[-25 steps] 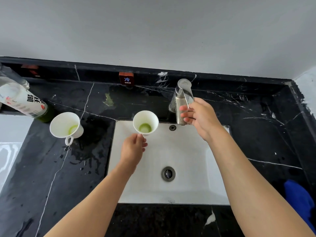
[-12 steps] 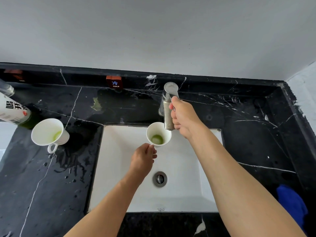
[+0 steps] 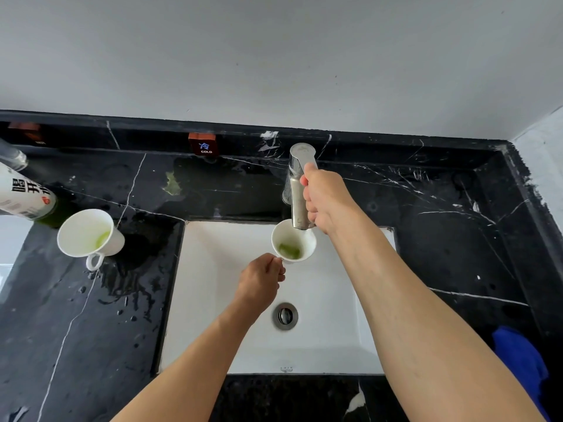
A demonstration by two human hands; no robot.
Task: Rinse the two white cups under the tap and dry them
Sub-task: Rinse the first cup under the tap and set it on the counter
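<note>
My left hand [image 3: 259, 281] grips the handle of a white cup [image 3: 291, 242] with green residue inside, holding it over the white sink [image 3: 213, 300] right under the spout of the steel tap [image 3: 299, 190]. My right hand [image 3: 327, 201] is wrapped around the tap's lever. No water stream is visible. A second white cup [image 3: 88, 236], also with green residue, stands on the black marble counter [image 3: 91, 330] left of the sink, handle toward me.
A white labelled bottle [image 3: 23, 193] lies at the far left. A blue cloth [image 3: 524, 363] sits on the counter at the lower right. Water is spilled on the counter between the standing cup and the sink. A "COLD" tag [image 3: 203, 144] is on the back ledge.
My left hand has carried the cup rightward to just beneath the spout. My right hand went from hovering by the tap to closing around its lever.
</note>
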